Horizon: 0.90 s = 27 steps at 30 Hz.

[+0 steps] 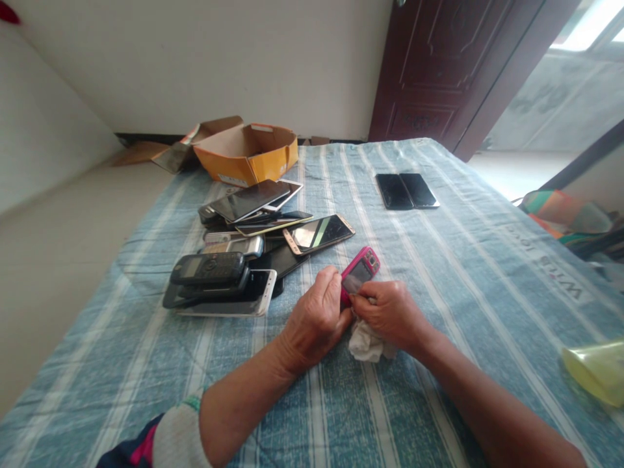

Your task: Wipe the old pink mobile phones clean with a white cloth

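A pink mobile phone (359, 273) with a small screen and a keypad end is held tilted above the striped cloth. My left hand (319, 318) grips it along its left side, fingers closed round the lower part. Pressed against the phone's lower right edge is my right hand (385, 312), closed on a crumpled white cloth (366, 343) that hangs below the fingers. The fingers cover the phone's lower end. Just beyond my left hand lies a gold phone (319, 234), its glass reflecting light.
Several old phones lie heaped at left, a black keypad phone (209, 270) on top. Behind them stands an open yellow cardboard box (244, 162). Two dark phones (407, 190) lie side by side at the far right. A yellow translucent object (597, 370) sits at the right edge.
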### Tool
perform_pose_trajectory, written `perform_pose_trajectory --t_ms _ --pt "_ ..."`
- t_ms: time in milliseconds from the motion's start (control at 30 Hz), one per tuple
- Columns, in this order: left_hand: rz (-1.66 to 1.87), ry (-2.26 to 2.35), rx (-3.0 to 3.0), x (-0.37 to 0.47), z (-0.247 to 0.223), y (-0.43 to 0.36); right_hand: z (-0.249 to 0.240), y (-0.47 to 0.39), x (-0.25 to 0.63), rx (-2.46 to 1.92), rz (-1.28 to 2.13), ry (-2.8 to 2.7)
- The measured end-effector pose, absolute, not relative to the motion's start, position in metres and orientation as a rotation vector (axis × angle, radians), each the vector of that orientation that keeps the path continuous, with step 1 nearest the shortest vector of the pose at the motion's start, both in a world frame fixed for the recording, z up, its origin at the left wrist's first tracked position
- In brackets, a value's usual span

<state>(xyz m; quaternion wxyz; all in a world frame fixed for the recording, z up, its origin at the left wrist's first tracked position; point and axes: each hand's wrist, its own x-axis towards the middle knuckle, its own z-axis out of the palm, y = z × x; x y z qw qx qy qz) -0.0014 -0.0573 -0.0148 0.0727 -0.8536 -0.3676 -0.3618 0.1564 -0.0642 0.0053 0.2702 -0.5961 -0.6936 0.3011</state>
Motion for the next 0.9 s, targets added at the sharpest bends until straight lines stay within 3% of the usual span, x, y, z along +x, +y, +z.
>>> perform_pose_trajectory --t_ms 900 --pt "-1.115 -1.261 -2.631 -0.003 -0.011 -0.055 0.007 -0.065 0.173 -1.446 0.926 -1.821"
